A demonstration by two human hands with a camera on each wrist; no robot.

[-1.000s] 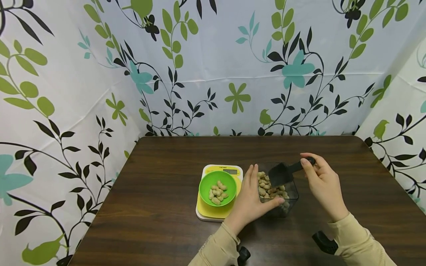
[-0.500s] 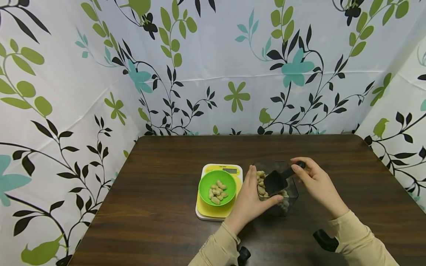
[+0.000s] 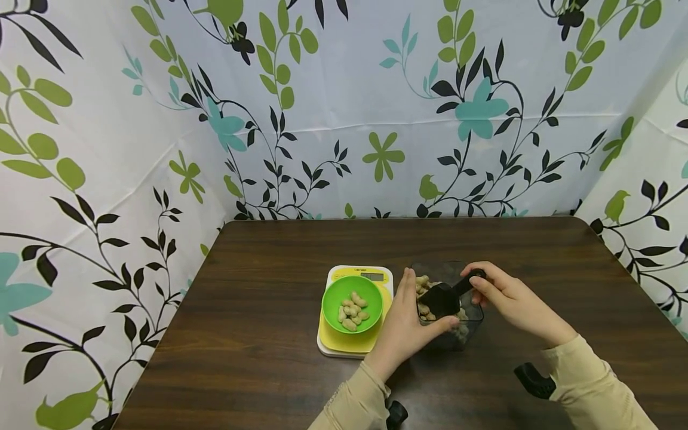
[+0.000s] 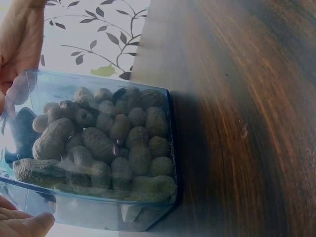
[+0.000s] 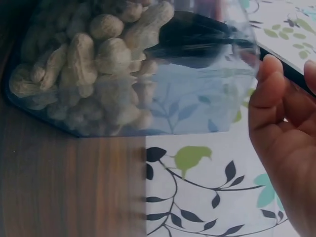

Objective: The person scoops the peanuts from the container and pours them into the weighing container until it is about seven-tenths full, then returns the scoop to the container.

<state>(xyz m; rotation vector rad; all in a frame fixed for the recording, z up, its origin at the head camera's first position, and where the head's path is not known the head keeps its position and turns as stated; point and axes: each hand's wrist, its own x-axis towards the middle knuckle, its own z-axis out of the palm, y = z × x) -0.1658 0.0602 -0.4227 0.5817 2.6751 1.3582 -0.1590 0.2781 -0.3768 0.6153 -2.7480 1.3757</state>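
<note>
A clear container (image 3: 473, 316) of unshelled peanuts (image 4: 98, 143) stands on the table. My left hand (image 3: 400, 325) steadies it, fingers straight along its left wall and thumb stretched across the near side. Over at the right rim, my right hand (image 3: 510, 301) pinches the handle of a black scoop (image 3: 441, 298). The scoop's blade is down inside the container among the peanuts, and the right wrist view shows that blade (image 5: 192, 39) through the clear wall. Left of my left hand, a green bowl (image 3: 329, 298) with several peanuts (image 3: 352, 313) rests on a yellow-and-white kitchen scale (image 3: 333, 341).
Under everything is a dark wooden table (image 3: 242, 334). A white curtain (image 3: 333, 77) with leaf and bird patterns hangs behind it and along both sides. Black wrist mounts (image 3: 534, 382) stick out below the beige sleeves (image 3: 591, 376).
My right hand has turned and brought the scoop lower and to the left, blade deeper into the peanuts. The left hand, container, bowl and scale have stayed in place.
</note>
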